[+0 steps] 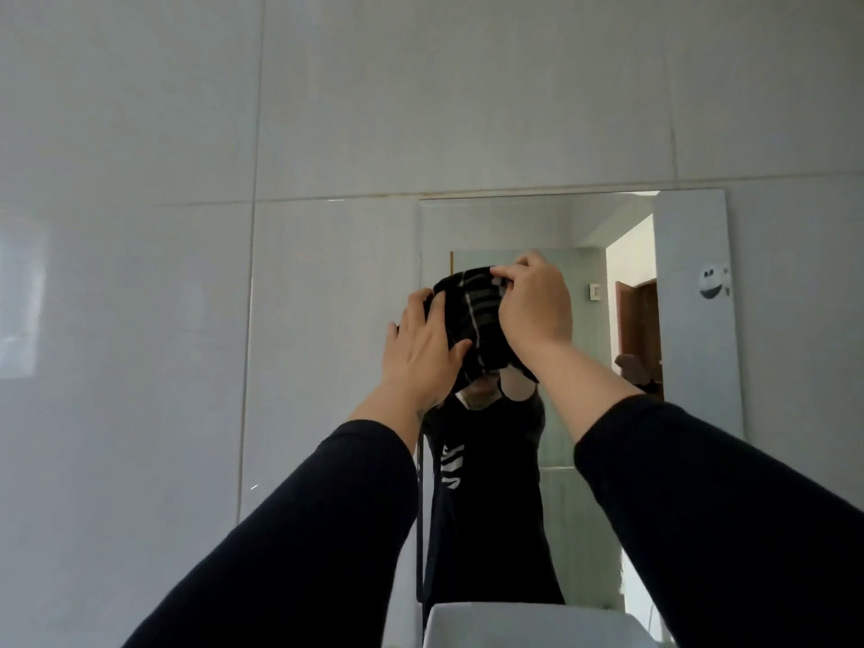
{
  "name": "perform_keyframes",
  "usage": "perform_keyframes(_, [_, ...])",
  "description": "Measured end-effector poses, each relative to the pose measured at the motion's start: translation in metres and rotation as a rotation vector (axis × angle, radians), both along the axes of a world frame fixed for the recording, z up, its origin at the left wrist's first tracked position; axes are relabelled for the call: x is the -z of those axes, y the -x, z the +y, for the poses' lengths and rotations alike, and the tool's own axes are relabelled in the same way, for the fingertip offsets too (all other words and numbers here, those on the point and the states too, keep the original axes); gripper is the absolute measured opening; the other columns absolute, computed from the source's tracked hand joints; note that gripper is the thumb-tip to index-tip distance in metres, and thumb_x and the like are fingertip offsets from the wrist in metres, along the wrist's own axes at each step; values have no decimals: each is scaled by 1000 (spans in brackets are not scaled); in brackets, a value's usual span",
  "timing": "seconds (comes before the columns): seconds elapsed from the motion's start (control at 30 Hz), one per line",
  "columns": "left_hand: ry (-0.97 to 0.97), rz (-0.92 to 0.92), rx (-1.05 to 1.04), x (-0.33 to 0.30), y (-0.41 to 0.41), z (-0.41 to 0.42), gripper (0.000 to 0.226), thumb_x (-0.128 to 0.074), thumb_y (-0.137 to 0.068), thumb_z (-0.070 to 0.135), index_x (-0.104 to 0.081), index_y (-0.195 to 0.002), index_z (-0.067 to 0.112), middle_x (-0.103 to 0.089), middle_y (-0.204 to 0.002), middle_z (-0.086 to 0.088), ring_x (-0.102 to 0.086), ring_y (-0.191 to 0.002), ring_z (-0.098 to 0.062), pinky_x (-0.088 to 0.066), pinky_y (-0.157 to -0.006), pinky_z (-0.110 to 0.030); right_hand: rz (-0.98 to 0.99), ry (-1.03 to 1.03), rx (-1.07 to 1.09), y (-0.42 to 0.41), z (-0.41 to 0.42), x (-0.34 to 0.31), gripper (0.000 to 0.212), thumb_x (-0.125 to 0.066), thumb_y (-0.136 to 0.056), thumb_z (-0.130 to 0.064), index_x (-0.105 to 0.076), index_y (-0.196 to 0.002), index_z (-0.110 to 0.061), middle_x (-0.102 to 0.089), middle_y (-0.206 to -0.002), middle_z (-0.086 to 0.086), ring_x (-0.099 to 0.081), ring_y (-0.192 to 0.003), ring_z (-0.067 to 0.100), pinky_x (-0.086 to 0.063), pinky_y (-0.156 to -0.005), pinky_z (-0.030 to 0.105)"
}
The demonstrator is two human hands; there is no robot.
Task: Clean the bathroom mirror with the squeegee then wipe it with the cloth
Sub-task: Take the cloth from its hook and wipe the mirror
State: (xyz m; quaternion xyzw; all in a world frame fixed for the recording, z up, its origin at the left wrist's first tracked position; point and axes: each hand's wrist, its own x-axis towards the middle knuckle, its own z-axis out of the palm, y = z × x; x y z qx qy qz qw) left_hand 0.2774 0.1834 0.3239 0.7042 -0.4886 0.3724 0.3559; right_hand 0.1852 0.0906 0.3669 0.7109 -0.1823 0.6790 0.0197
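A tall frameless mirror (692, 348) hangs on the pale tiled wall, right of centre. In front of its middle I hold up a dark cloth (477, 320) with thin light stripes, bunched between both hands. My left hand (423, 348) grips the cloth's left side with fingers spread over it. My right hand (535, 304) pinches its top right edge. The cloth and hands hide part of the reflection behind them. No squeegee is in view.
A white washbasin (537, 624) shows at the bottom edge below the mirror. The mirror reflects a person in dark clothes, an open doorway and a wooden door. A round sticker (710, 282) sits near the mirror's right edge. Large pale wall tiles (187, 226) fill the left side.
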Motion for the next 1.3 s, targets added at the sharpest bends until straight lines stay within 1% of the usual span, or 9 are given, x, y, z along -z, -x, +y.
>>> perform_keyframes(0.13, [32, -1, -29, -25, -20, -16, 74, -53, -92, 41, -13, -149, 14, -13, -151, -8, -29, -135, -31, -24, -112, -52, -168, -4, -44, -25, 7, -47, 25, -45, -93, -3, -70, -97, -6, -53, -100, 6, -52, -96, 23, -46, -74, 28])
perform_keyframes(0.27, [-28, 0, -140, -23, -48, -31, 86, -48, -92, 52, 2, -151, 15, 4, -158, -9, 6, -147, -23, -1, -115, -59, -88, 101, 65, -52, -3, -58, 25, -46, -91, -3, -70, -93, -10, -58, -100, 6, -53, -95, 21, -43, -67, 29])
perform_keyframes(0.43, [3, -32, -107, -13, -65, -37, 88, -48, -91, 54, 5, -151, 18, 7, -159, -6, 15, -147, -20, 1, -115, -60, -21, 237, 144, -68, -19, -17, 35, -43, -99, -26, -63, -122, -8, -62, -116, 11, -57, -108, 27, -48, -84, 33])
perform_keyframes(0.53, [-12, -46, -85, -6, -73, -36, 87, -43, -92, 57, 10, -151, 20, 12, -160, -2, 19, -146, -18, 4, -114, -60, 123, 146, 238, -74, -18, -6, 55, -28, -99, -45, -42, -143, -15, -37, -150, 14, -31, -140, 27, -20, -116, 48])
perform_keyframes(0.6, [-13, -52, -73, 5, -79, -33, 88, -40, -92, 59, 15, -150, 23, 21, -159, 2, 24, -144, -16, 6, -114, -61, 248, 93, 336, -77, -17, -3, 65, -19, -97, -55, -20, -151, -20, -12, -159, 13, -7, -148, 25, -1, -117, 52])
perform_keyframes(0.7, [5, -64, -87, 24, -89, -26, 86, -32, -92, 61, 25, -146, 26, 31, -155, 5, 30, -141, -13, 9, -114, -60, 337, 147, 432, -85, -22, 4, 66, -15, -93, -62, 5, -150, -37, 13, -159, 14, 15, -146, 30, 6, -113, 60])
perform_keyframes(0.9, [30, 63, -65, 65, -99, -26, 93, -9, -83, 76, 39, -140, 20, 42, -149, 8, 36, -137, -7, 14, -113, -57, 322, 240, 477, -92, -25, -10, 71, -19, -84, -75, -4, -148, -48, 11, -160, 12, 15, -146, 31, 7, -112, 63])
perform_keyframes(1.03, [37, 69, -93, 68, -94, -34, 94, -13, -86, 75, 37, -140, 17, 41, -150, 6, 38, -137, -9, 15, -112, -60, 395, 192, 470, -91, -19, -70, 86, -13, -71, -88, 1, -146, -49, 19, -159, 7, 23, -144, 26, 17, -109, 62])
perform_keyframes(1.3, [73, 44, -156, 69, -86, -46, 83, -15, -93, 66, 30, -145, 20, 38, -152, 1, 37, -138, -13, 16, -111, -58, 286, 341, 496, -93, -37, -76, 60, -19, -91, -66, -9, -147, -48, 8, -161, 5, 10, -147, 27, 10, -111, 61])
